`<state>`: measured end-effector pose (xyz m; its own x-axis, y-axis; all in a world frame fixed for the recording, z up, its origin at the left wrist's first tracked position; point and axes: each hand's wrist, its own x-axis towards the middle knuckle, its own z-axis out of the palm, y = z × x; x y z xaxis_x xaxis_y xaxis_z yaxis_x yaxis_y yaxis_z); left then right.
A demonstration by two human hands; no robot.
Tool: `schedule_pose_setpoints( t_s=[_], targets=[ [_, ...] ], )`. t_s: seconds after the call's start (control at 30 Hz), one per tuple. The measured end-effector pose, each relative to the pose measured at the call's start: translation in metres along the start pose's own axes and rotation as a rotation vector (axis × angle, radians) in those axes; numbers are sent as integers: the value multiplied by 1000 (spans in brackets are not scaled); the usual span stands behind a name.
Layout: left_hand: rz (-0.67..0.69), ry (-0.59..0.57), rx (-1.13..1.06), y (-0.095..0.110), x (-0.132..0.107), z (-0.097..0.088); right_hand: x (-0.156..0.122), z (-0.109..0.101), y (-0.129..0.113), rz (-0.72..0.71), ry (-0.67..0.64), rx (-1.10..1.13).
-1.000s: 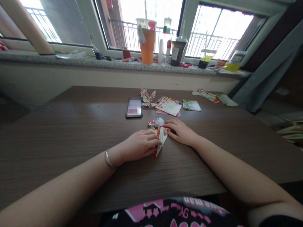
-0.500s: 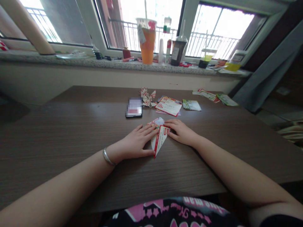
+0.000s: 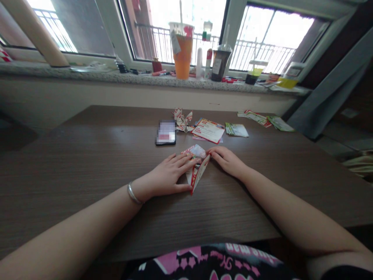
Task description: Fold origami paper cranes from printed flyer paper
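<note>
A printed sheet of paper (image 3: 200, 173), white with red edging and coloured pictures, lies partly folded on the table in front of me. My left hand (image 3: 171, 173) rests flat on its left side, fingers stretched out and thumb at the lower point. The right flap of the paper stands up at a slant. At the top corner of that flap, my right hand (image 3: 225, 158) pinches the edge between thumb and fingers. My left fingers cover part of the print.
A phone (image 3: 166, 133) lies beyond my left hand, beside folded paper pieces (image 3: 183, 119). Printed sheets (image 3: 209, 130) and a small stack of cards (image 3: 237, 130) lie to the right, more papers (image 3: 256, 118) farther off. Cups, including an orange drink (image 3: 183, 54), line the windowsill (image 3: 140, 79).
My right hand has moved slightly right and lifted the paper's right flap, which lay flatter before. The left hand has stayed in place on the paper.
</note>
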<state>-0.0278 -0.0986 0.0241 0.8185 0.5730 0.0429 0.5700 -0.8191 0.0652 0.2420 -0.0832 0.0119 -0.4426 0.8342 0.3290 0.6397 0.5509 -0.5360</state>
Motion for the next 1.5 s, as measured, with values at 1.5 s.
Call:
schedule_pose_setpoints(
  t_s=[1.5],
  targets=[
    [5, 84, 156, -5, -5, -18, -9, -14, -37, -249, -291, -438]
  ],
)
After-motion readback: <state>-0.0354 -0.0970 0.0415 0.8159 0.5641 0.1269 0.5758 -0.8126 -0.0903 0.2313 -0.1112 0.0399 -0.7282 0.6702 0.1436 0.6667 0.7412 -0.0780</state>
